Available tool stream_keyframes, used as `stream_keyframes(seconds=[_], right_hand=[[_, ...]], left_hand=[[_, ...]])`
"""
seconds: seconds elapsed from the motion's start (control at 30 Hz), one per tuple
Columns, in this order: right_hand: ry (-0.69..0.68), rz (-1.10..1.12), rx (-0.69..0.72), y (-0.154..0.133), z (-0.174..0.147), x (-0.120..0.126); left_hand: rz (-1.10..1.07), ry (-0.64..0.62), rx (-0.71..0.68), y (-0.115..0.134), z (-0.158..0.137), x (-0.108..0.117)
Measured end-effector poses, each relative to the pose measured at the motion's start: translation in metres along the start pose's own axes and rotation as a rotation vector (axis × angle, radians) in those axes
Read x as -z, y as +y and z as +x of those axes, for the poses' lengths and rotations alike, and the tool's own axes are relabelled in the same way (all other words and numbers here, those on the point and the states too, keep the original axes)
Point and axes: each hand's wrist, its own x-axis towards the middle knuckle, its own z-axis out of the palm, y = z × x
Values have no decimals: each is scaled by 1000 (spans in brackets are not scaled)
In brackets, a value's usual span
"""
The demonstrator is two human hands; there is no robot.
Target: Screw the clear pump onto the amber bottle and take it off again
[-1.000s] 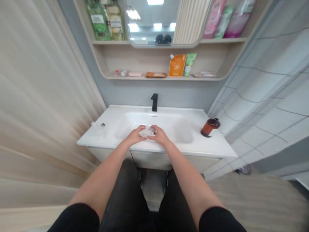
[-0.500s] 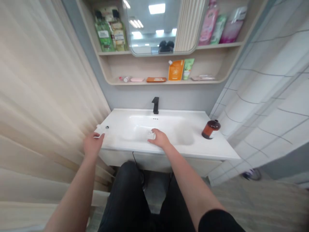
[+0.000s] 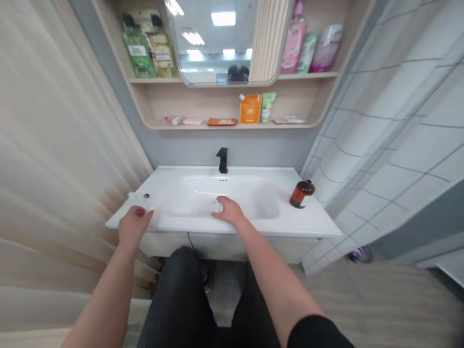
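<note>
My left hand (image 3: 135, 226) is at the left end of the white counter, thumb and fingers curled toward each other. A faint whitish bit shows at its fingertips, too blurred to name. Just beyond the fingers lies a small white object (image 3: 135, 195), and next to it is a small dark round piece (image 3: 146, 195). Over the front part of the sink basin (image 3: 188, 193), my right hand (image 3: 230, 210) grips a small clear-and-white container (image 3: 216, 207) between thumb and fingers. Its details are blurred.
A black faucet (image 3: 223, 161) stands behind the basin. On the counter's right is a brown bottle (image 3: 302, 194). Above, a shelf (image 3: 174, 126) holds an orange pouch (image 3: 250, 108), a green tube (image 3: 267, 107) and small packs. A curtain (image 3: 72, 145) hangs close on the left.
My view has turned slightly right. My left hand has drawn back toward me from the white object, which stays near the dark round piece. The right hand keeps its hold over the basin.
</note>
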Motion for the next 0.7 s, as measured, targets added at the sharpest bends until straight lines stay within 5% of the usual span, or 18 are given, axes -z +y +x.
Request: stream_keyframes(seconds=[0.1, 0.2, 0.33, 0.5, 0.7], right_hand=[[22, -5, -36, 2, 2, -4], [70, -24, -145, 6, 5, -8], [136, -76, -250, 10, 7, -9], [100, -144, -282, 16, 10, -10], [37, -189, -291, 20, 14, -13]], left_hand=[[-363, -46, -119, 46, -23, -21], [-694, -341, -164, 103, -33, -57], [-843, -414, -111, 157, -23, -109], [-835, -394, -129, 165, -13, -154], [-762, -348, -149, 156, -12, -166]])
